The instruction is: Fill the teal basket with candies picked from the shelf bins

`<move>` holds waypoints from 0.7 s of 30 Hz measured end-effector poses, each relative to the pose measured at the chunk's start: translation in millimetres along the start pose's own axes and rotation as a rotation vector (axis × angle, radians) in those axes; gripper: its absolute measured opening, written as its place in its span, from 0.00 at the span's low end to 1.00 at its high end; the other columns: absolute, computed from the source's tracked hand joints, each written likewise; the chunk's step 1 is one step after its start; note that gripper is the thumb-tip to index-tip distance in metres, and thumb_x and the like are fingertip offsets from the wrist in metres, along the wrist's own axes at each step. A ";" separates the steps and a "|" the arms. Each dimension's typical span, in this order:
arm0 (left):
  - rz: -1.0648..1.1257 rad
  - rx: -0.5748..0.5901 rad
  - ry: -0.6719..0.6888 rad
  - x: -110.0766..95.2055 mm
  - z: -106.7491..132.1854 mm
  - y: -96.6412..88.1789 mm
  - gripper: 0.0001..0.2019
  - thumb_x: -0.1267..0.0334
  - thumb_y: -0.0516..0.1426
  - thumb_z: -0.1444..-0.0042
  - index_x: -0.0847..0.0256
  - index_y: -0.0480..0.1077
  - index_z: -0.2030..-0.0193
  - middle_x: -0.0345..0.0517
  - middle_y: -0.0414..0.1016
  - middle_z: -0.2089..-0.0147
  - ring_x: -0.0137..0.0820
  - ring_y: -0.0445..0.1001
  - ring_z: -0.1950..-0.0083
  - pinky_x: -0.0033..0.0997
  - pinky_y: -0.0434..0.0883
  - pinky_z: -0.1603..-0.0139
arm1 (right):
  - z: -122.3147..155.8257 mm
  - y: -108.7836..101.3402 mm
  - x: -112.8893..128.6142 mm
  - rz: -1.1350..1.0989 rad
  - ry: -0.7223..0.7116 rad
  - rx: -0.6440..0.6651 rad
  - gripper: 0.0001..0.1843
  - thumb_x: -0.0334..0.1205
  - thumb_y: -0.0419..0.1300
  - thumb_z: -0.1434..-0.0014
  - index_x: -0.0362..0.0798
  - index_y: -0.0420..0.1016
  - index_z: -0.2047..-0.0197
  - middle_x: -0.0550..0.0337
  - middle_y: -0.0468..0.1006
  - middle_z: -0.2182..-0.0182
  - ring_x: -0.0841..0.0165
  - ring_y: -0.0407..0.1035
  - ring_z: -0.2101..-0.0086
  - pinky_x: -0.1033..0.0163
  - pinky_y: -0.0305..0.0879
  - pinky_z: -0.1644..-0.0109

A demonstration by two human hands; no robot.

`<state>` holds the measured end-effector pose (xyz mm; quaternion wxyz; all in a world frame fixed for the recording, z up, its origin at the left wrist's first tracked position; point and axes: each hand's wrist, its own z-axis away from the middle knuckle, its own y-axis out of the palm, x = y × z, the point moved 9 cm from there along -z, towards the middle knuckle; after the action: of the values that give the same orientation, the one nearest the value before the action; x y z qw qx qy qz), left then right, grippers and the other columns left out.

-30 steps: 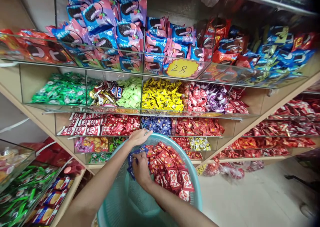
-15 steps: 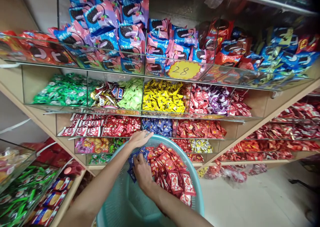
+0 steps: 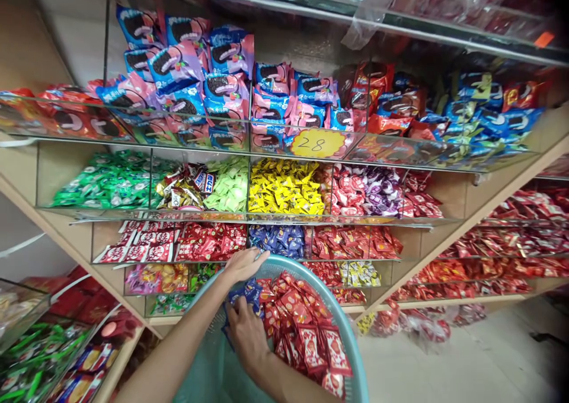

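Observation:
A teal plastic basket sits low in the middle, tilted toward the shelves, holding several red snack packets and some blue packets. My left hand grips the basket's far rim, fingers curled over it. Inside the basket, my right hand is closed on the blue packets at the left of the red pile. Directly behind the rim is a shelf bin of blue packets.
Glass-fronted shelves hold bins of green, yellow, red and purple sweets, with cookie packs above and a yellow "28" price tag. More bins stand at lower left. Pale floor lies to the right.
The view has tilted up a little, so shelves and basket sit lower in frame. My right hand has slid slightly down among the blue packets; my left hand stays on the rim.

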<state>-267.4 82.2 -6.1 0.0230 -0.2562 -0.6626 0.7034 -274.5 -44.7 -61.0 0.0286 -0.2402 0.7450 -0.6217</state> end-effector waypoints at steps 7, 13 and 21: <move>0.001 -0.003 -0.004 -0.9 -0.6 0.9 0.31 0.40 0.33 0.44 0.54 0.70 0.63 0.44 0.73 0.56 0.37 0.72 0.58 0.32 0.64 0.60 | -18.7 -86.1 -81.5 -0.232 0.102 -0.222 0.11 0.36 0.44 0.40 0.49 0.68 0.63 0.57 0.65 0.63 0.71 0.65 0.69 0.67 0.61 0.65; 0.006 -0.006 -0.027 -2.7 1.2 -1.9 0.31 0.40 0.32 0.44 0.55 0.70 0.66 0.44 0.74 0.58 0.36 0.73 0.59 0.32 0.64 0.60 | -84.5 -101.1 -184.3 -0.271 0.465 -0.303 0.09 0.42 0.54 0.47 0.47 0.72 0.68 0.55 0.69 0.66 0.68 0.66 0.69 0.66 0.56 0.69; 0.008 -0.021 -0.010 -1.0 0.8 -2.1 0.31 0.40 0.32 0.44 0.55 0.70 0.65 0.44 0.74 0.58 0.37 0.73 0.59 0.33 0.64 0.60 | -108.0 -73.6 -185.9 -0.423 0.519 -0.276 0.10 0.40 0.57 0.51 0.46 0.71 0.80 0.55 0.71 0.78 0.68 0.65 0.76 0.66 0.53 0.74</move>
<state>-267.5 81.3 -3.7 0.0141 -0.2556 -0.6691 0.6977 -123.5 118.8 -15.1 -0.3233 -0.2248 0.7383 -0.5476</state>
